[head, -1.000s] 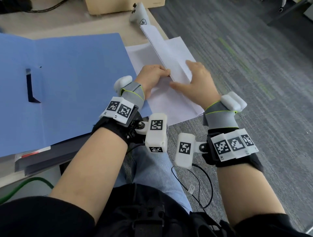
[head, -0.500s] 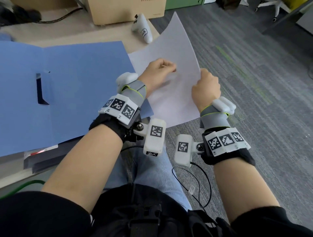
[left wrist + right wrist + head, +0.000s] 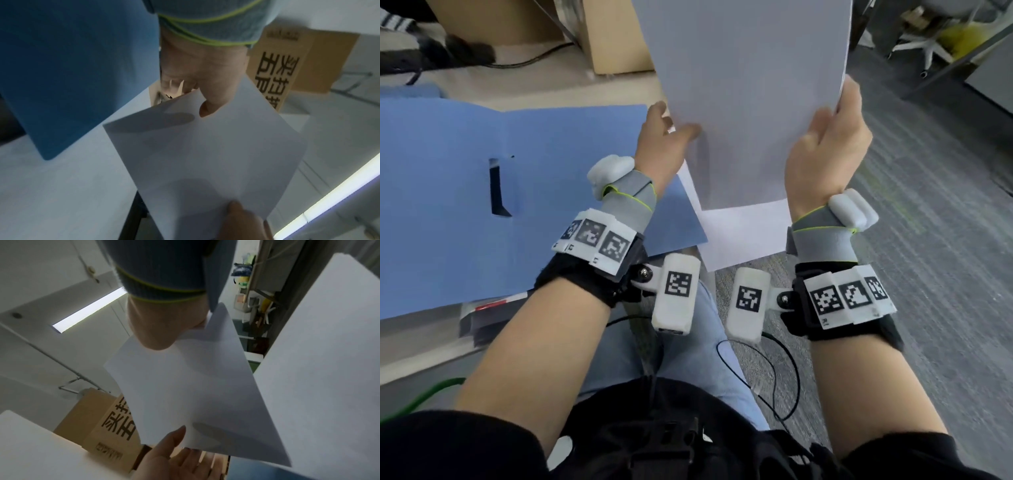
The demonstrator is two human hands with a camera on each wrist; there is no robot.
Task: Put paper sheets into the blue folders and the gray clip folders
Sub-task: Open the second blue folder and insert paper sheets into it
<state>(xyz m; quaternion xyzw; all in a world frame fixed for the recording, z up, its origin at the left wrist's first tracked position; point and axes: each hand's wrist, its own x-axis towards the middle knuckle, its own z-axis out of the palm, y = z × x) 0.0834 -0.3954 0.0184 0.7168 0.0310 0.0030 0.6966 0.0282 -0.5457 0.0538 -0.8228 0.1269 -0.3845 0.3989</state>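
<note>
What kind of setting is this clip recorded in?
Most likely an office: gray carpet tiles, a white swivel-chair base in the background, and a desk carrying an open blue folder and a cardboard box.

Counts: 2 hands, left hand (image 3: 661, 144) and right hand (image 3: 825, 154). 1 white paper sheet (image 3: 743, 102) up in the air, pinched between both hands; at least 1 more paper sheet (image 3: 743, 236) flat on the table (image 3: 517, 92) under it, can't tell if that's a single sheet or a stack. 1 open blue folder (image 3: 465, 212) on the table; 1 dark gray folder edge (image 3: 482, 318) poking out beneath it, exact number there unclear. 1 cardboard box (image 3: 616, 44) at the back. 2 wrist cameras, left wrist camera (image 3: 676, 294) and right wrist camera (image 3: 748, 305). 1 black cable (image 3: 524, 63) on the table, 1 green cable (image 3: 424, 397) below its edge.
</note>
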